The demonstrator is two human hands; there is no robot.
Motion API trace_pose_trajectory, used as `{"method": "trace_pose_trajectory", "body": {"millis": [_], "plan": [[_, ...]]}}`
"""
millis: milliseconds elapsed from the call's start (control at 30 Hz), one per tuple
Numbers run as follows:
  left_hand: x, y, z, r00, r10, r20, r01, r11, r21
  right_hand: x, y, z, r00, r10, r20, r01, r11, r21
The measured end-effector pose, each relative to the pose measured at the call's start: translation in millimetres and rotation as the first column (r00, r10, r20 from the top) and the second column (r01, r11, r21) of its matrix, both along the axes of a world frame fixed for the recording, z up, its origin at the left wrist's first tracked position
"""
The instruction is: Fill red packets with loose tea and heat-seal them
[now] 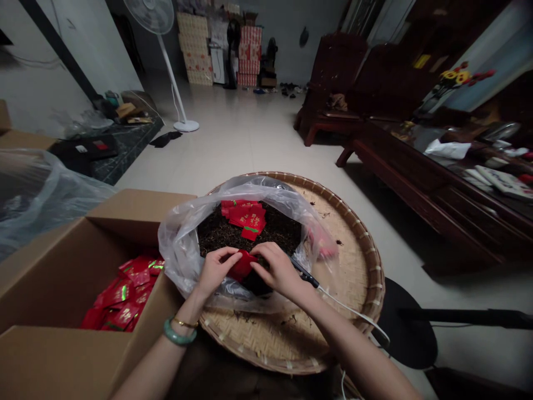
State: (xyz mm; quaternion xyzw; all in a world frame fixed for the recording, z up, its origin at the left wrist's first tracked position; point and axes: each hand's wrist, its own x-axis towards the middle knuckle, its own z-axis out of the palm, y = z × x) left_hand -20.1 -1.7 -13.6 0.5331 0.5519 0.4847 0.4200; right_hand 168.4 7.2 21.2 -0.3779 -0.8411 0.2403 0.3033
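Observation:
My left hand [215, 270], with a green bangle on its wrist, pinches one side of a small red packet [240, 268]. On the other side my right hand [275, 270] grips the packet's upper edge between thumb and fingers. Beneath both hands lies a heap of dark dried leaves that look like loose tea [283, 222], inside an open clear plastic bag [178, 219]. A fanned stack of flat red packets [250, 215] rests on the leaves. Beside my right hand is a slim black device [306, 274] with a white cord. The packet's contents are hidden.
The bag sits on a round woven bamboo tray [353, 244]. At left, an open cardboard box [137, 206] holds many red packets [125, 294]. A black round stand base [410, 328] is at right, near a dark wooden table [387, 166]. A white fan [170, 78] stands farther back.

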Motion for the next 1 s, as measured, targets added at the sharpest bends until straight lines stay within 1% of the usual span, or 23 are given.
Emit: {"method": "trace_pose_trajectory", "body": {"millis": [67,167,267,333,467,533,667,733,767,800,833,900,933,967,1000], "plan": [[6,1,3.6,0.999,0.013,0.036,-0.013,1.0,-0.002,-1,3,0.3,0.997,-0.065,-0.046,0.062,0.995,-0.073],[14,2,7.8,0.997,0.035,0.07,-0.035,0.999,-0.002,-1,10,-1.9,0.973,-0.173,-0.151,0.141,0.969,-0.202],[20,4,9.7,0.989,0.05,0.138,-0.046,0.998,-0.03,1,16,-4.1,0.957,-0.213,-0.199,0.143,0.938,-0.316],[24,5,10.2,0.983,0.034,0.178,-0.025,0.998,-0.054,4,18,-4.2,0.968,-0.169,-0.187,0.096,0.933,-0.346],[29,3,11.0,0.979,-0.027,0.201,0.041,0.997,-0.065,9,20,-3.0,0.994,-0.008,-0.112,-0.034,0.929,-0.369],[31,2,10.7,0.974,-0.041,0.223,0.059,0.995,-0.076,10,21,-2.6,0.996,0.041,-0.073,-0.066,0.922,-0.382],[35,1,8.1,0.972,-0.015,0.233,0.043,0.993,-0.113,12,23,-2.1,0.996,0.082,-0.026,-0.085,0.923,-0.376],[35,2,6.8,0.97,0.006,0.244,0.029,0.99,-0.141,12,24,-2.0,0.999,0.045,-0.023,-0.05,0.924,-0.38],[35,1,6.2,0.964,-0.003,0.267,0.049,0.985,-0.166,12,25,-2.0,1.0,0.002,-0.026,-0.012,0.92,-0.392],[34,1,5.8,0.955,-0.035,0.296,0.097,0.975,-0.198,12,25,-2.0,0.998,-0.051,-0.031,0.034,0.912,-0.409],[33,0,5.5,0.942,-0.087,0.324,0.17,0.957,-0.237,12,25,-2.1,0.993,-0.108,-0.038,0.081,0.899,-0.43],[31,-2,4.8,0.909,-0.206,0.362,0.328,0.89,-0.316,12,25,-2.0,0.979,-0.195,-0.062,0.143,0.868,-0.476],[30,-3,4.4,0.897,-0.248,0.367,0.379,0.858,-0.347,12,25,-1.7,0.973,-0.216,-0.084,0.147,0.855,-0.498],[29,-4,4.0,0.891,-0.271,0.364,0.406,0.836,-0.37,13,26,-1.3,0.967,-0.227,-0.112,0.139,0.847,-0.514],[29,-5,3.7,0.89,-0.278,0.361,0.413,0.826,-0.384,13,26,-0.7,0.962,-0.232,-0.142,0.126,0.844,-0.521]]}}
